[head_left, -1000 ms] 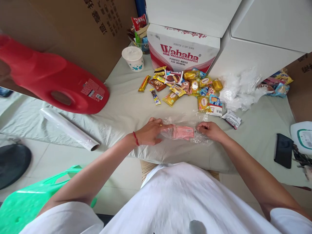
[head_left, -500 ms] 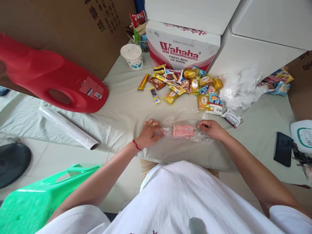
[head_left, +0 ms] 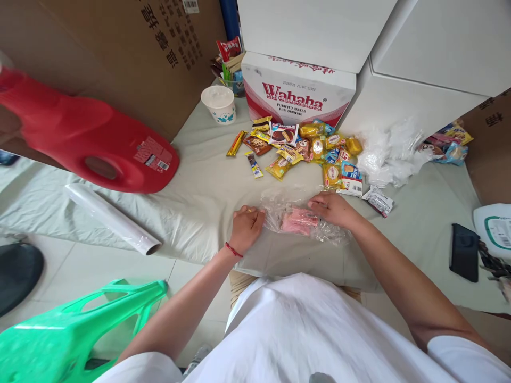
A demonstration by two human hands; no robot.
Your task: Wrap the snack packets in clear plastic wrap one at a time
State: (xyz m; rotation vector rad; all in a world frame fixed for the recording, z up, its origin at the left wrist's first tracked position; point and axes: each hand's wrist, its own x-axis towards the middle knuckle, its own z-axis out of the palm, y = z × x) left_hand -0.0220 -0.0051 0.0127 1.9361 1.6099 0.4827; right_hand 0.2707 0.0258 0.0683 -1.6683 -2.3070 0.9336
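Two hands bracket one pink snack packet (head_left: 297, 221), which lies inside a sheet of clear plastic film (head_left: 315, 226) on the cloth-covered worktop (head_left: 207, 186). The packet's long axis runs left to right, so each end points at a grip: the left hand (head_left: 246, 227) sits just off the packet's left end, fingers curled and pinched together on the bunched edge of the film, while the right hand (head_left: 333, 208) rests over the packet's right end, fingertips pressing down through the film onto it. Of the two, the right hand is nearer, in fact touching the wrapped packet; the left touches only film, with a short stretch of wrap between it and the pink wrapper. Beyond both grips, farther from the person, lies a pile of assorted snack packets (head_left: 307, 146) in front of a Wahaha carton (head_left: 297, 93), with crumpled plastic (head_left: 389, 154) off to the right of them. Well out to the left of the left hand lie a roll of film (head_left: 114, 218) and a red jug (head_left: 88, 141).
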